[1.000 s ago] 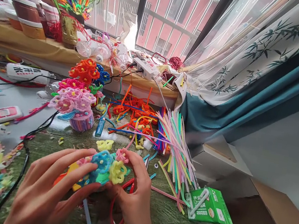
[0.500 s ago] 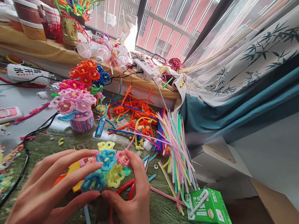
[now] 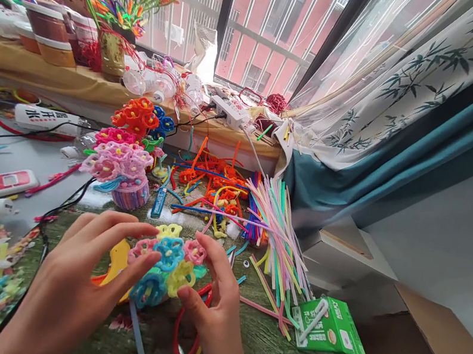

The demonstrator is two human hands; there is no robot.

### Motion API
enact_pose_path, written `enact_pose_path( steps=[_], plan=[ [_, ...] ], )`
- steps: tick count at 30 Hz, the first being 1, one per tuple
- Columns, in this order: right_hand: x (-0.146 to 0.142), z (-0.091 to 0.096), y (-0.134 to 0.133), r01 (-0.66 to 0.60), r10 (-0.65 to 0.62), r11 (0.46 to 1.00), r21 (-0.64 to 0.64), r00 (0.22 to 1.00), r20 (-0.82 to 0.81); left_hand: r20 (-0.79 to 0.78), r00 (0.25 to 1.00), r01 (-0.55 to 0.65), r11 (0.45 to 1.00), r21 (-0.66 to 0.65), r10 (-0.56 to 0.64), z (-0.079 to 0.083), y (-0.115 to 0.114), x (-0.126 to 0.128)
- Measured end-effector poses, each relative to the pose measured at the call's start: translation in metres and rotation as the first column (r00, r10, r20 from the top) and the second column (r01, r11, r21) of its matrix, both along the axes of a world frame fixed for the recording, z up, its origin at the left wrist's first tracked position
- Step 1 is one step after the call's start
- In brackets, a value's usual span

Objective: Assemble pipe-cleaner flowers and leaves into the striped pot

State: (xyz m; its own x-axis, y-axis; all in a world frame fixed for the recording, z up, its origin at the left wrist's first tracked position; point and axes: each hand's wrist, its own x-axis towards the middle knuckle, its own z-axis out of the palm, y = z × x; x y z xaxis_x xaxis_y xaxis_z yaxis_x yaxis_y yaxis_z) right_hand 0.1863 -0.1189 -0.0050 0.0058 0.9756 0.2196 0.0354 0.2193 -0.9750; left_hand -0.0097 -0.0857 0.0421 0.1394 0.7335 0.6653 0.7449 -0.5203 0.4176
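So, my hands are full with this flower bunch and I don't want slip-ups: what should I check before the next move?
1. Grip: ok, the left hand and right hand hold the pipe-cleaner flower cluster from either side.
2. Joins between the flowers: cannot tell, fingers and petals hide them.
3. The blue stem: ok, it shows free below the cluster.
4. The red pipe-cleaner loop: not ok, it lies right under the right hand.
5. The spare pastel pipe cleaners: ok, bundled to the right, likely within reach.

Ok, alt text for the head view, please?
The left hand and right hand cup a cluster of blue, pink and yellow pipe-cleaner flowers. Behind it sit a pink pipe-cleaner bouquet in a striped pot and a loose bundle of pastel pipe cleaners.
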Motion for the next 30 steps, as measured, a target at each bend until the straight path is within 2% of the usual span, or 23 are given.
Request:
enact_pose_path(
  steps=[5,14,18,22,24,27,29,30],
  plan=[
    [-0.003,0.002,0.0,-0.001,0.001,1.0,0.03,1.0,-0.004,-0.076,0.993,0.098,0.995,0.026,-0.096,0.008,0.009,0.002],
    [-0.01,0.008,-0.002,0.042,-0.045,0.998,0.054,0.998,0.047,-0.081,0.991,0.106,0.994,0.024,-0.104,0.008,0.008,-0.001],
    [-0.01,0.009,-0.003,0.047,-0.051,0.997,0.067,0.997,0.051,0.011,0.99,0.142,0.985,-0.098,-0.142,0.014,0.016,-0.004],
    [-0.009,0.007,-0.006,0.065,-0.066,0.996,0.056,0.998,0.01,0.133,0.988,0.115,0.955,-0.275,-0.081,0.012,0.028,-0.007],
    [-0.008,0.0,-0.01,0.096,-0.094,0.995,0.039,0.994,-0.053,0.184,0.98,0.145,0.922,-0.36,-0.082,0.007,0.032,-0.007],
    [-0.008,-0.023,-0.018,0.221,-0.216,0.974,0.043,0.971,-0.1,0.252,0.964,0.193,0.878,-0.437,-0.087,-0.002,0.031,-0.007],
    [-0.01,-0.042,-0.023,0.354,-0.35,0.935,0.026,0.933,-0.085,0.307,0.951,0.165,0.88,-0.446,-0.023,-0.008,0.023,-0.006],
    [-0.013,-0.05,-0.026,0.379,-0.377,0.925,0.013,0.924,-0.068,0.341,0.939,0.129,0.886,-0.446,0.035,-0.011,0.018,-0.006]
  ],
)
